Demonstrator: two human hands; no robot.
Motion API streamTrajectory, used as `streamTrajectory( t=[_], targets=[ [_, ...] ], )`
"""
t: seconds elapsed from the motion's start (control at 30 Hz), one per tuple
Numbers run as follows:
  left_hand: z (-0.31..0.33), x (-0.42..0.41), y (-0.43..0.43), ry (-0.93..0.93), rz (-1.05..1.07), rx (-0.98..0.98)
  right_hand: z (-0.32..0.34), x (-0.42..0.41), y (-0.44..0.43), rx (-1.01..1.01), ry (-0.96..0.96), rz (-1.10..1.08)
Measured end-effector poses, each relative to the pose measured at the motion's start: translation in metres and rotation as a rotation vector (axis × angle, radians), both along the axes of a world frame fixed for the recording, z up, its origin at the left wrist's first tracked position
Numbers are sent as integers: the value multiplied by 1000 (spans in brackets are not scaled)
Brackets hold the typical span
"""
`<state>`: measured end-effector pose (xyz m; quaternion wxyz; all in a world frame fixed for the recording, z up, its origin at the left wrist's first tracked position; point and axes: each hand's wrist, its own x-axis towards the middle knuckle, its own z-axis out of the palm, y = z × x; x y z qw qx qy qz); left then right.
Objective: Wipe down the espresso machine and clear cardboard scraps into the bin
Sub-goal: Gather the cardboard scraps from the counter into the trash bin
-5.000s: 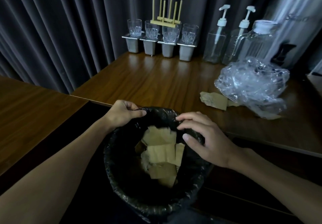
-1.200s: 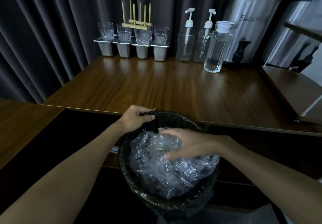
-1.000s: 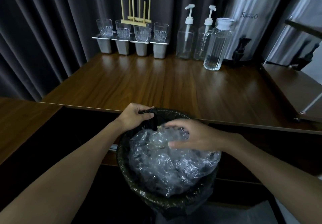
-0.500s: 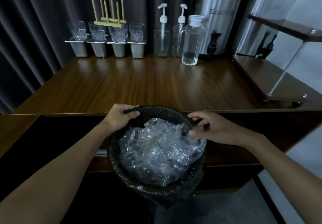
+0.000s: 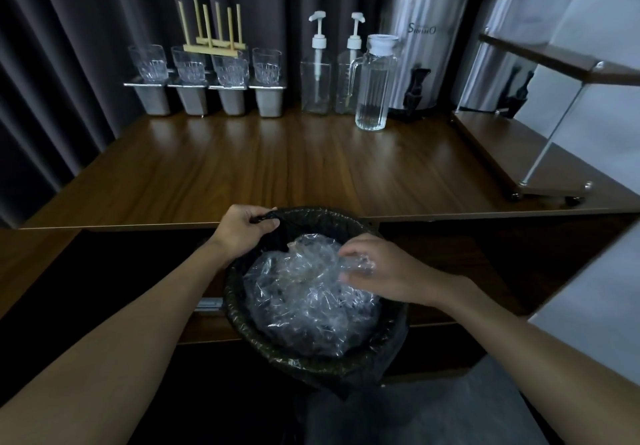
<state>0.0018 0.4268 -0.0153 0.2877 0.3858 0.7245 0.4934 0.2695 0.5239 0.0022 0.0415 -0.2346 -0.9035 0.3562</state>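
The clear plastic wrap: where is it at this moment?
In the head view the clear plastic wrap lies crumpled inside the bin, low centre, before the counter. The right hand holds its upper right part; the left hand grips the bin's rim.

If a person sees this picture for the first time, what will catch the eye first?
At the bottom centre, a black bin stuffed with crumpled clear plastic draws the eye; the left hand grips its rim and the right hand pinches the plastic. On the wooden counter, at the back right, stand a glass pitcher and a steel urn.
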Motion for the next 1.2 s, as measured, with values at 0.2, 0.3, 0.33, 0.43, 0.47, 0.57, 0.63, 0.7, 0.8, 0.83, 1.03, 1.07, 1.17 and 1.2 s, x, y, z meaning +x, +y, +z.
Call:
streamTrajectory(
  t=[0.2, 0.3, 0.33, 0.43, 0.47, 0.57, 0.63, 0.7, 0.8, 0.83, 1.03, 1.07, 1.17, 1.2],
  targets=[
    [-1, 1, -1, -2, -6, 5, -15, -31, -7, -73, -188, 72],
    [-3, -1, -1, 16, -3, 13, -13, -28, -12, -108, -100, 89],
    [-5, -2, 0, 20, 4, 15, -11, -26, -15, -123, -83, 94],
    [-8, -4, 0, 22, 4, 21, -11, -30, -23, -184, -98, 129],
    [-9, -4, 1, 19, -1, 27, -14, -33, -25, -154, -126, 163],
    [-11, -4, 0, -6, -2, 52, -29, -51, -25, -63, -245, 242],
    [-12, -5, 1, -9, -2, 61, -43, -64, -21, -66, -277, 252],
    [-13, -7, 1, 5, -2, 63, -56, -75, -16, -69, -299, 256],
    [-15, -8, 2, 16, -4, 67, -67, -83, -10, 0, -344, 273],
    [-16, -8, 1, 28, -6, 67, -68, -84, -9, 25, -354, 276],
    [-15, -10, 0, 30, -39, 59, -55, -68, -11, 148, -313, 299],
    [-15, -9, -1, 22, -41, 58, -49, -64, -11, 187, -319, 293],
    [-12, -7, -2, 5, -43, 53, -34, -55, -13, 316, -335, 268],
    [-12, -7, -2, 2, -41, 47, -30, -51, -13, 341, -329, 249]
  ],
)
